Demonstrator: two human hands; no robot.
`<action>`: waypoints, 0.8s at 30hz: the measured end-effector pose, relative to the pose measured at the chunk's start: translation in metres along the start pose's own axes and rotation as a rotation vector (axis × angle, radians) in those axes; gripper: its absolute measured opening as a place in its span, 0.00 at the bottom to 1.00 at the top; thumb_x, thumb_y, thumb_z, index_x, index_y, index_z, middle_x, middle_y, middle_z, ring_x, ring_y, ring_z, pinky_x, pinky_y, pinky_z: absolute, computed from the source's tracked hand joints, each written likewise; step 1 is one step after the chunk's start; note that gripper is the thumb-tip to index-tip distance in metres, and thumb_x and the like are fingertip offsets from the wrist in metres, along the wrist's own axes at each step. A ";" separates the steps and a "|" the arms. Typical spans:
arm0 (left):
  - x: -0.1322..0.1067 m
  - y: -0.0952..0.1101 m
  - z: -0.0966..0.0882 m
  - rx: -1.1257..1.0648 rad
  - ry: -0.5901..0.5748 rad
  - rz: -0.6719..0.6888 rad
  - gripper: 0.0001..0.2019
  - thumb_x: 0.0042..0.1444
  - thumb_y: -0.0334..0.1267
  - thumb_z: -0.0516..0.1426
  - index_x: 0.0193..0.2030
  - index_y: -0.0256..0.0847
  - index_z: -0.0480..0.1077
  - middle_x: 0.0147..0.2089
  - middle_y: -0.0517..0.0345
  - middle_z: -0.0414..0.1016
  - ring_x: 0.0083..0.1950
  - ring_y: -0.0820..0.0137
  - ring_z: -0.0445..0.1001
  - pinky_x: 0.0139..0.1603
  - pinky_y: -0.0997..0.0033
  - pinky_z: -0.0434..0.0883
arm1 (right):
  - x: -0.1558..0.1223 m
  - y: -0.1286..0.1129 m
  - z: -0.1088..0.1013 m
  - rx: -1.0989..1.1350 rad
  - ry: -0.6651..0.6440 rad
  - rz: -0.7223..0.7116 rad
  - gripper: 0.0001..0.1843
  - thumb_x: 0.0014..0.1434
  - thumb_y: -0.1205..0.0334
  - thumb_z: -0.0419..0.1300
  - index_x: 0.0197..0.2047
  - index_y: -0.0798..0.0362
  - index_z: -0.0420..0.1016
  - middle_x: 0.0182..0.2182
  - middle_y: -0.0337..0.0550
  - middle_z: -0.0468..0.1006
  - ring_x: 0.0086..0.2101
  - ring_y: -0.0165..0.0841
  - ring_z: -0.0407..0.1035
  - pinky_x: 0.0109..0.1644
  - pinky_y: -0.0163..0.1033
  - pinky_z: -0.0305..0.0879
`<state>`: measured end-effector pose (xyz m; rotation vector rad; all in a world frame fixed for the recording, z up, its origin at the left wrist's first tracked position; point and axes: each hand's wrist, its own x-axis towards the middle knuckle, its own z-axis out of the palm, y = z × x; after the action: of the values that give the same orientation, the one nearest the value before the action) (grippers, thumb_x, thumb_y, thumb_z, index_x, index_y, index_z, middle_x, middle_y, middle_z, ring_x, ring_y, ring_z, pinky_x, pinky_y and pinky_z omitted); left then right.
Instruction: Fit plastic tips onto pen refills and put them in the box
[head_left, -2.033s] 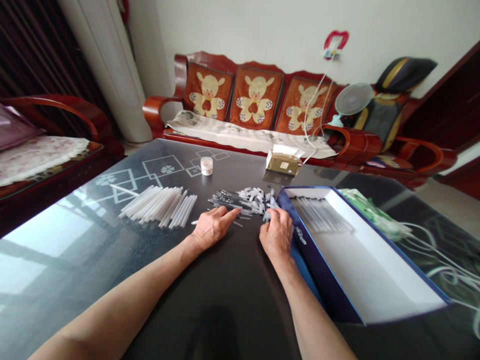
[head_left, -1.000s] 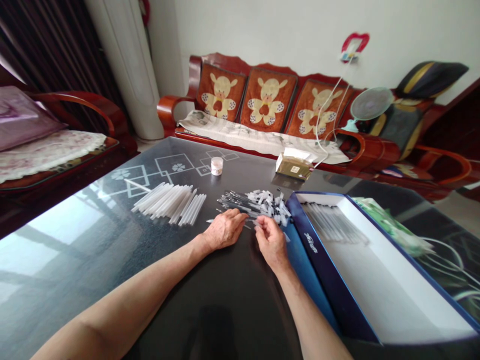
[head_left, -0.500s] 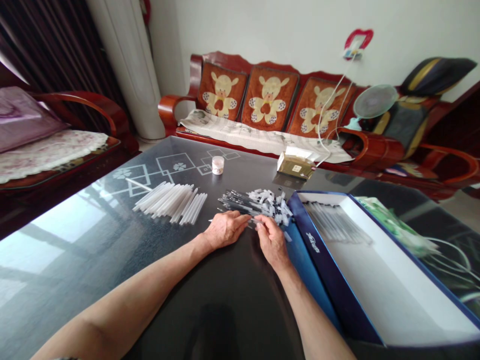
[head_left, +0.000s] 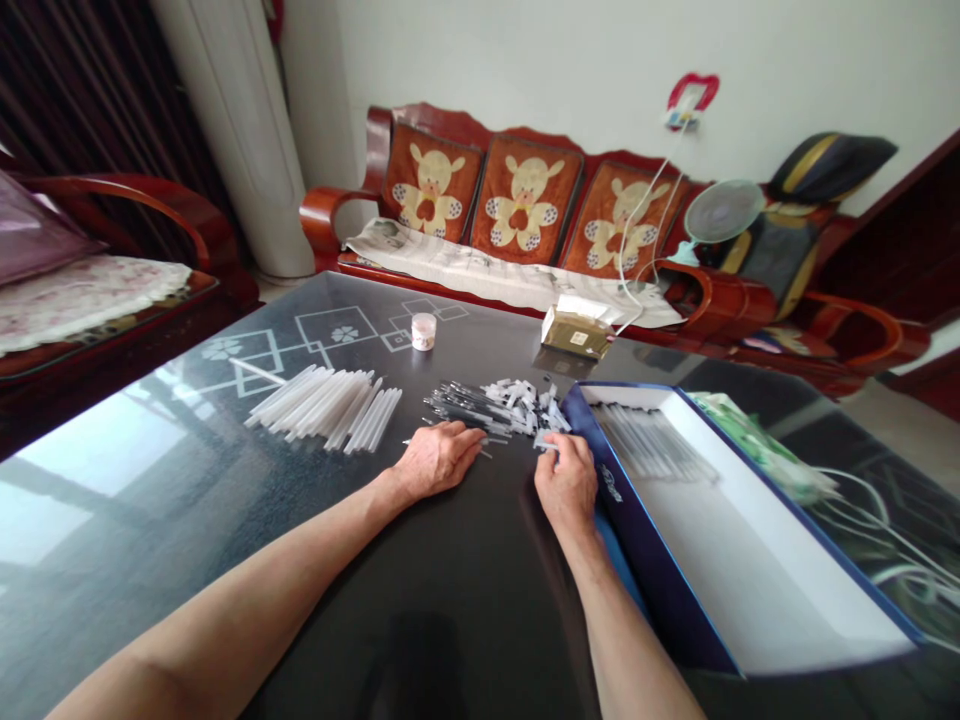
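One small clear bit (head_left: 547,440) seems pinched between the thumb and finger of the right hand (head_left: 567,482), just right of the frame's middle. The left hand (head_left: 442,458), near the middle, rests low on the table (head_left: 487,560), fingers bent and close together; I cannot tell if it grips anything. Dark sticks (head_left: 465,402) and little white bits (head_left: 517,398) lie just above both hands. The clear bit looks slick, so a loose pinch could drop it among the others. White tubes (head_left: 326,405), left of the middle, could roll if bumped. The right wrist could knock the blue box (head_left: 645,545) at lower right.
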<state>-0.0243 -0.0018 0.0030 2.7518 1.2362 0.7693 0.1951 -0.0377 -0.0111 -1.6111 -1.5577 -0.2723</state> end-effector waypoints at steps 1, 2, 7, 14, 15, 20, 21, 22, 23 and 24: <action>0.000 0.000 0.000 -0.004 0.002 0.003 0.17 0.66 0.43 0.45 0.51 0.43 0.71 0.36 0.55 0.74 0.37 0.68 0.76 0.31 0.75 0.69 | -0.001 0.004 0.000 -0.039 -0.014 0.011 0.13 0.52 0.72 0.51 0.37 0.54 0.74 0.37 0.49 0.75 0.38 0.39 0.67 0.45 0.45 0.65; 0.000 0.000 0.001 -0.007 0.004 0.005 0.16 0.66 0.43 0.45 0.51 0.43 0.71 0.36 0.55 0.75 0.37 0.68 0.76 0.31 0.75 0.69 | -0.002 0.007 0.000 -0.066 -0.019 0.018 0.14 0.51 0.74 0.51 0.37 0.55 0.74 0.37 0.50 0.74 0.38 0.39 0.67 0.45 0.45 0.65; -0.001 0.001 0.002 -0.016 0.007 0.023 0.16 0.67 0.43 0.46 0.51 0.43 0.70 0.37 0.55 0.75 0.38 0.68 0.76 0.33 0.75 0.70 | 0.001 0.008 -0.001 -0.097 0.007 0.007 0.15 0.52 0.72 0.51 0.40 0.55 0.76 0.40 0.50 0.74 0.41 0.39 0.66 0.49 0.43 0.64; -0.001 0.000 0.003 -0.024 0.027 0.023 0.15 0.66 0.42 0.46 0.51 0.43 0.70 0.37 0.56 0.75 0.38 0.68 0.76 0.33 0.74 0.70 | 0.021 0.007 0.009 -0.183 -0.187 -0.051 0.17 0.57 0.69 0.52 0.46 0.54 0.77 0.46 0.51 0.74 0.45 0.41 0.67 0.51 0.44 0.64; -0.001 0.000 0.003 -0.027 0.031 0.025 0.15 0.66 0.42 0.46 0.51 0.43 0.70 0.36 0.56 0.75 0.38 0.68 0.76 0.32 0.74 0.70 | 0.027 0.009 0.012 -0.169 -0.198 -0.071 0.19 0.56 0.71 0.51 0.47 0.56 0.77 0.47 0.52 0.74 0.46 0.41 0.67 0.53 0.44 0.64; -0.001 -0.002 0.003 -0.039 0.048 0.031 0.15 0.66 0.42 0.46 0.50 0.42 0.70 0.36 0.55 0.75 0.37 0.68 0.76 0.33 0.75 0.69 | 0.067 0.019 0.027 -0.163 -0.296 -0.069 0.24 0.53 0.76 0.48 0.50 0.61 0.75 0.50 0.56 0.74 0.50 0.39 0.68 0.59 0.40 0.62; -0.001 -0.002 0.004 -0.042 0.050 0.030 0.15 0.66 0.42 0.46 0.50 0.42 0.70 0.36 0.55 0.75 0.37 0.69 0.76 0.33 0.75 0.69 | 0.077 0.019 0.030 -0.190 -0.341 -0.049 0.24 0.54 0.77 0.48 0.51 0.62 0.74 0.51 0.57 0.74 0.51 0.39 0.68 0.59 0.39 0.61; -0.001 -0.002 0.004 -0.044 0.052 0.028 0.15 0.66 0.42 0.46 0.50 0.42 0.70 0.35 0.55 0.75 0.37 0.69 0.76 0.32 0.75 0.69 | 0.087 0.018 0.034 -0.221 -0.390 -0.027 0.25 0.54 0.77 0.48 0.53 0.62 0.73 0.52 0.57 0.73 0.53 0.38 0.67 0.60 0.38 0.60; -0.001 -0.002 0.004 -0.047 0.054 0.027 0.15 0.66 0.42 0.46 0.50 0.42 0.70 0.35 0.55 0.75 0.37 0.69 0.76 0.32 0.75 0.69 | 0.098 0.017 0.039 -0.254 -0.441 -0.004 0.25 0.55 0.77 0.48 0.54 0.62 0.72 0.54 0.56 0.72 0.54 0.37 0.66 0.60 0.37 0.59; -0.001 -0.002 0.004 -0.049 0.056 0.026 0.15 0.66 0.42 0.46 0.50 0.42 0.70 0.35 0.55 0.75 0.37 0.69 0.76 0.32 0.75 0.70 | 0.109 0.015 0.045 -0.272 -0.474 0.015 0.25 0.55 0.77 0.48 0.55 0.61 0.72 0.55 0.56 0.72 0.55 0.37 0.66 0.60 0.36 0.59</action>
<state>-0.0242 -0.0001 -0.0013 2.7310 1.1761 0.8719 0.2126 0.0726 0.0283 -2.0029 -1.9252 -0.0978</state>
